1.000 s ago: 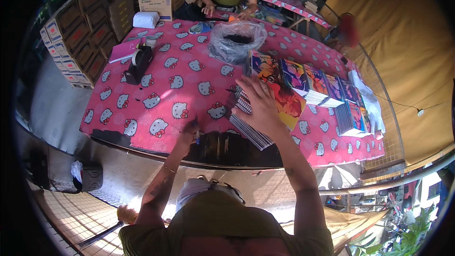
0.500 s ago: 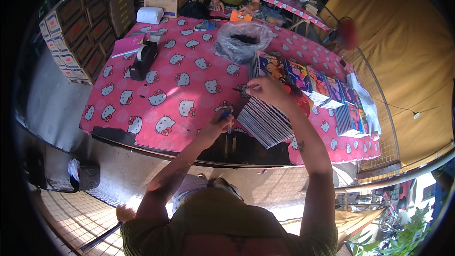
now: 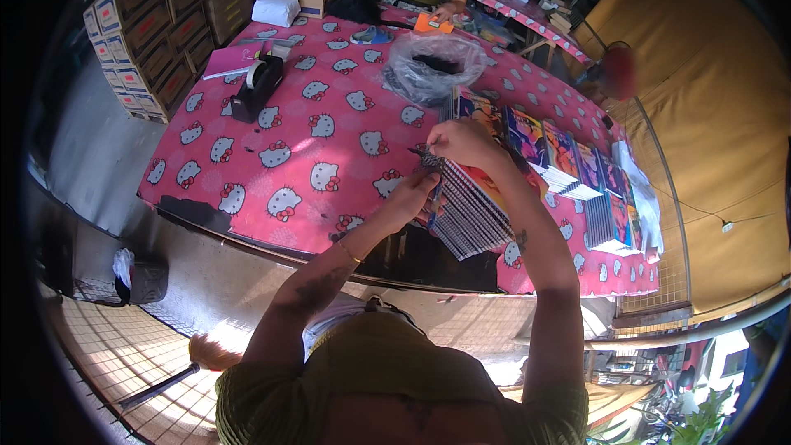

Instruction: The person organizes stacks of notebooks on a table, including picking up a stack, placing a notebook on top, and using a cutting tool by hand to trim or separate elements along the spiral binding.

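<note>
In front of me a stack of spiral-bound notebooks (image 3: pixel 471 218) leans in a slanted row, black coil edges toward me and colourful covers partly under my right arm. My left hand (image 3: pixel 414 196) is closed round a slim tool with a blue part, whose kind I cannot make out, and touches the coil edges at the stack's left side. Just above it, my right hand (image 3: pixel 463 143) is pinched over the far left corner of the stack. A small dark tip shows by its fingertips, too small to name.
More stacks of colourful notebooks (image 3: pixel 562 150) stand at the right. Behind are a clear plastic bag (image 3: pixel 395 74), a black tape dispenser (image 3: pixel 257 89) and a white bundle (image 3: pixel 275 11). Cartons (image 3: pixel 136 49) rise at left. Across the pink-covered table (image 3: pixel 280 202), another person's hand (image 3: pixel 446 12) touches an orange item.
My left hand has moved right and up, from the table beside the stack onto its coil edges. My right hand stays pinched near the same corner. The view has shifted slightly.
</note>
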Demonstrator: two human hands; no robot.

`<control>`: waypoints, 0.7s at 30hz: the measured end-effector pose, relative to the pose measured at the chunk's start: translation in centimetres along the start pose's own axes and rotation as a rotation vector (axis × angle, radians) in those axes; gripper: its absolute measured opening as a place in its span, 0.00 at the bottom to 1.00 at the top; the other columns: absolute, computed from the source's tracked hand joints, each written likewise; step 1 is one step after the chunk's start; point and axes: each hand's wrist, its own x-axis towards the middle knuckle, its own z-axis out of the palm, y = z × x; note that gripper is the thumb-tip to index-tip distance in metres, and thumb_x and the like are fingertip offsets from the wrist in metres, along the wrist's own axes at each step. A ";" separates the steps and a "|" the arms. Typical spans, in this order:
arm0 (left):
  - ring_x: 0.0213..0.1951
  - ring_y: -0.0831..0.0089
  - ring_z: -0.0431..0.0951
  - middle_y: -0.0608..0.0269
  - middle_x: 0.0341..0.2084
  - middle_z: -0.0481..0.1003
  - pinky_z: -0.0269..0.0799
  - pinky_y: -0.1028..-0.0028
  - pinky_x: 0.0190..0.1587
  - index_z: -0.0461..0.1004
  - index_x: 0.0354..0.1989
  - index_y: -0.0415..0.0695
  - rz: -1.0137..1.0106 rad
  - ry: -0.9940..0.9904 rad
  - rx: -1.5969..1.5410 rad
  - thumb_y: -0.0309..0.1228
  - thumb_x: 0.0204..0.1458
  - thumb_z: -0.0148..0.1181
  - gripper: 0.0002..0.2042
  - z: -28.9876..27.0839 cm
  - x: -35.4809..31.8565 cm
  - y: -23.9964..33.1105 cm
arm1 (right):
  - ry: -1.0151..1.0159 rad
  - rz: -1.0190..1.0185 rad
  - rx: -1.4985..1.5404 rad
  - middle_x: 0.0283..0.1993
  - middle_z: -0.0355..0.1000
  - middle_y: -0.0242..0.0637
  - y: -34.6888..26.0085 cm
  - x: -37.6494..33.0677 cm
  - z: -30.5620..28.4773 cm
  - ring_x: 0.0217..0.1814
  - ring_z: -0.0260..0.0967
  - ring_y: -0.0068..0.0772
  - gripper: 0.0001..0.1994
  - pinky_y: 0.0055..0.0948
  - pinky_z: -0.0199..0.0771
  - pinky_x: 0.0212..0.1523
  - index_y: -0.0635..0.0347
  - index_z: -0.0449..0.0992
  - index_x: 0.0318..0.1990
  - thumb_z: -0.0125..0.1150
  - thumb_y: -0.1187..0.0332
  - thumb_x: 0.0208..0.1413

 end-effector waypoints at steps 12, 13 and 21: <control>0.30 0.70 0.81 0.58 0.33 0.78 0.76 0.75 0.26 0.68 0.48 0.39 0.063 0.033 0.178 0.44 0.64 0.43 0.19 0.1 -2.3 -1.8 | 0.147 -0.148 0.167 0.33 0.78 0.38 0.9 -0.2 0.2 0.40 0.76 0.40 0.08 0.36 0.74 0.40 0.58 0.76 0.36 0.64 0.69 0.47; 0.31 0.70 0.82 0.58 0.33 0.78 0.76 0.75 0.26 0.68 0.49 0.39 0.055 0.041 0.177 0.44 0.64 0.43 0.19 -0.1 -2.1 -1.9 | 0.152 -0.189 0.182 0.33 0.78 0.39 0.8 0.0 0.0 0.39 0.76 0.40 0.09 0.36 0.74 0.40 0.59 0.76 0.36 0.64 0.70 0.47; 0.30 0.70 0.81 0.59 0.33 0.77 0.76 0.74 0.24 0.66 0.53 0.39 0.057 0.026 0.168 0.43 0.64 0.43 0.20 0.1 -0.3 -0.8 | -0.095 -0.116 0.077 0.34 0.78 0.44 0.4 0.9 0.2 0.38 0.77 0.41 0.12 0.34 0.74 0.37 0.62 0.75 0.36 0.67 0.69 0.45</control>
